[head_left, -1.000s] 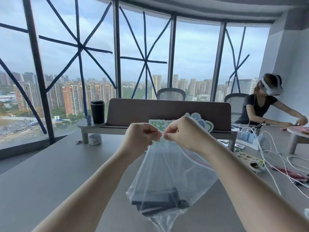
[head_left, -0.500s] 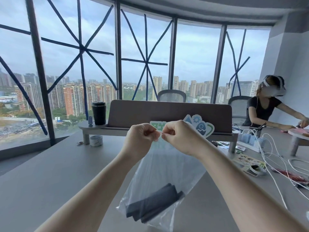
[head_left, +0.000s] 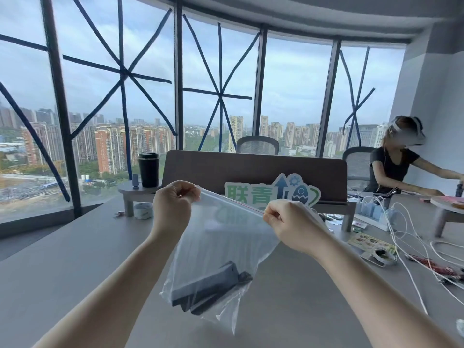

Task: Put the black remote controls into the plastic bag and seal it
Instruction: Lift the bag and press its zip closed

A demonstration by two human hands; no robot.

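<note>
Above the grey table (head_left: 62,259), the left hand (head_left: 173,207) and right hand (head_left: 288,222), both pinching the plastic bag (head_left: 226,237), are now sliding apart along its strip, probably sealing the black remote controls (head_left: 211,290) inside.

black tumbler (head_left: 148,169) on shelf | tape roll (head_left: 143,210) | white cables (head_left: 411,237) | seated person (head_left: 396,167)

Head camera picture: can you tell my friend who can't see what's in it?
Two bare hands hold a clear plastic bag up over a grey table, the left hand and right hand each pinching an end of its top strip. The black remote controls sit in the bag's bottom. Behind are big windows and another person at the table.
</note>
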